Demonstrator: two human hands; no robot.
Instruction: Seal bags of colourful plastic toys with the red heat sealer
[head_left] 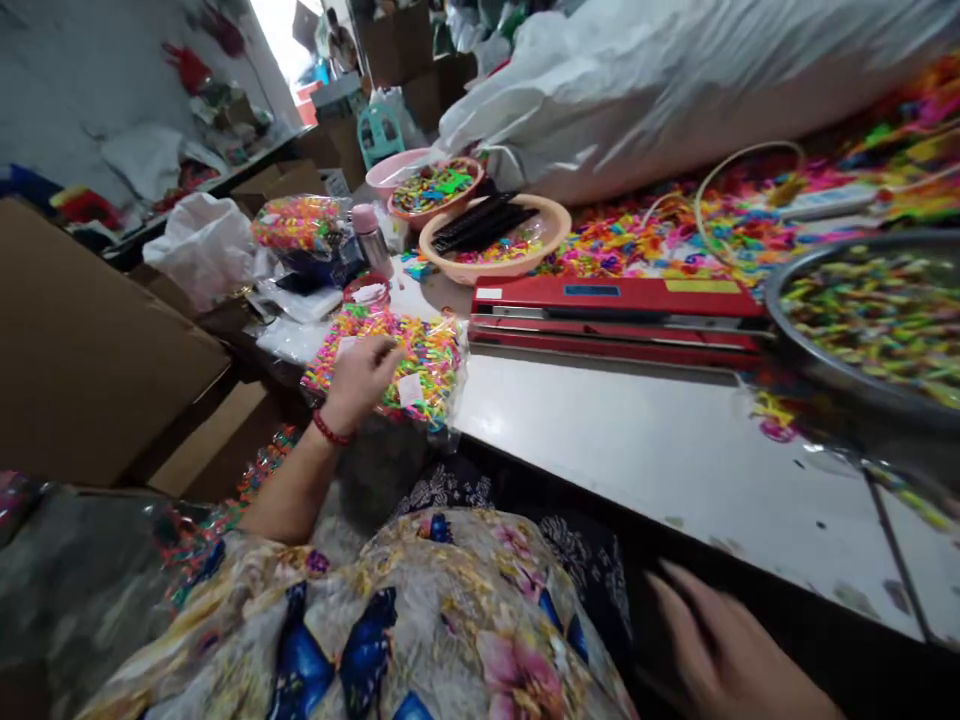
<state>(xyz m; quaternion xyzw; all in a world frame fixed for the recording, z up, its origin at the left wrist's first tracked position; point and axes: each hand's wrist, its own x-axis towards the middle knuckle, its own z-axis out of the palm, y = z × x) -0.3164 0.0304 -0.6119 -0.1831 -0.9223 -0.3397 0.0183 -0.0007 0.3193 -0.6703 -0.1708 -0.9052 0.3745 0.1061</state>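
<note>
So my left hand (365, 378) was resting on top of a clear bag of colourful plastic bits (394, 362), fingers curled down and pressing on it rather than pinching, as far as I could tell. That bag sat at the left corner of the white table (637, 450), already stuffed full, and it looked filled and ready, though I couldn't see whether its mouth was closed. My right hand (731, 650) was down low by the table's near edge, blurry, fingers loosely spread, holding nothing.

Plenty seemed left to do: loose bits (645, 240) were heaped all over the far side of the table, and a metal bowl (862, 330) on the right was full of them too. The red heat sealer (615, 315) lay shut just beside the bag. Behind it were a peach basin (499, 240) with black strips in it, another basin (435, 190) of bits, a second packed bag (300, 222) and a pink-capped bottle (370, 238). Cardboard boxes (90, 360) crowded my left side, and a big white sack (675, 90) hogged the back.
</note>
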